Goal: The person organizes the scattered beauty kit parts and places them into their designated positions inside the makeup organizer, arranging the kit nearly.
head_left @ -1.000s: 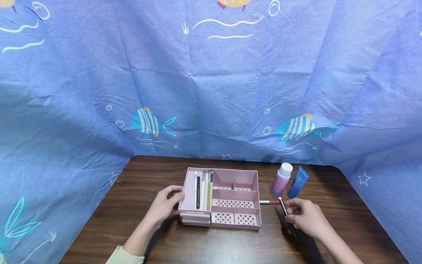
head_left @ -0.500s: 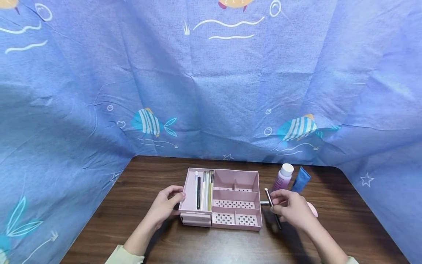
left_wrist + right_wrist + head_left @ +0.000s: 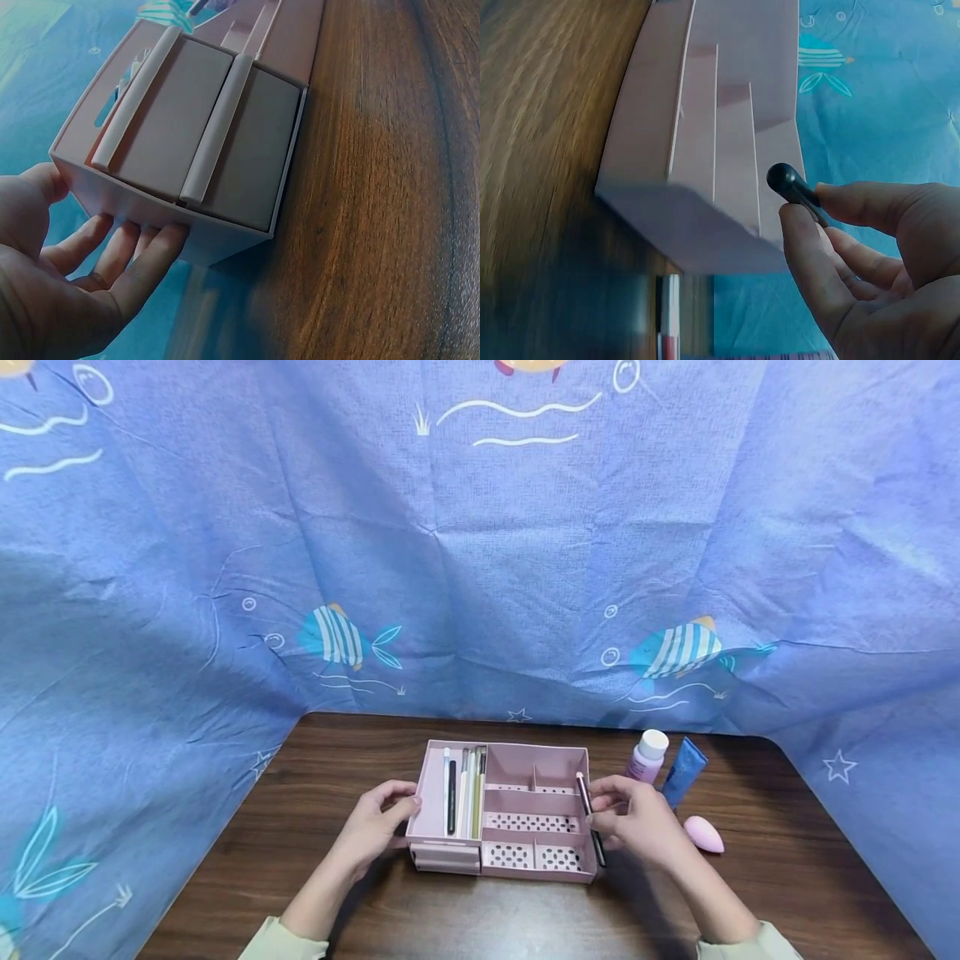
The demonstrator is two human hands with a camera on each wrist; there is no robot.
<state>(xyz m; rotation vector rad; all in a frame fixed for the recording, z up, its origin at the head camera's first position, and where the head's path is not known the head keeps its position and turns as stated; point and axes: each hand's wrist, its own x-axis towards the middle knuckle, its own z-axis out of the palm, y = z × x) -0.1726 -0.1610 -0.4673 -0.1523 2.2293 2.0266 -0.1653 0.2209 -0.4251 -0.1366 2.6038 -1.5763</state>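
A pink desk organizer (image 3: pixel 536 816) lies on the table, several pens and thin sticks (image 3: pixel 471 789) in its left compartment and its right compartments bare. At its left side, my left hand (image 3: pixel 378 817) holds the upper edge, with the thumb at the rim and fingertips (image 3: pixel 169 240) against the outer wall. My right hand (image 3: pixel 637 814) pinches a slim black makeup brush (image 3: pixel 591 822) between thumb and fingers, pale tip pointing up and away. The brush overlaps the organizer's right wall in the head view; its rounded black end (image 3: pixel 783 178) shows near the box in the right wrist view.
Behind my right hand stand a pink bottle with a white cap (image 3: pixel 652 750) and a blue tube (image 3: pixel 684 774). A pink egg-shaped sponge (image 3: pixel 703 835) lies to the right. A lip gloss tube (image 3: pixel 670 319) lies beside the box. Two drawers (image 3: pixel 202 135) face the front left.
My right hand has moved left with the makeup brush, from beside the bottle to the organizer's right wall, uncovering the pink sponge. My left hand has stayed in place.
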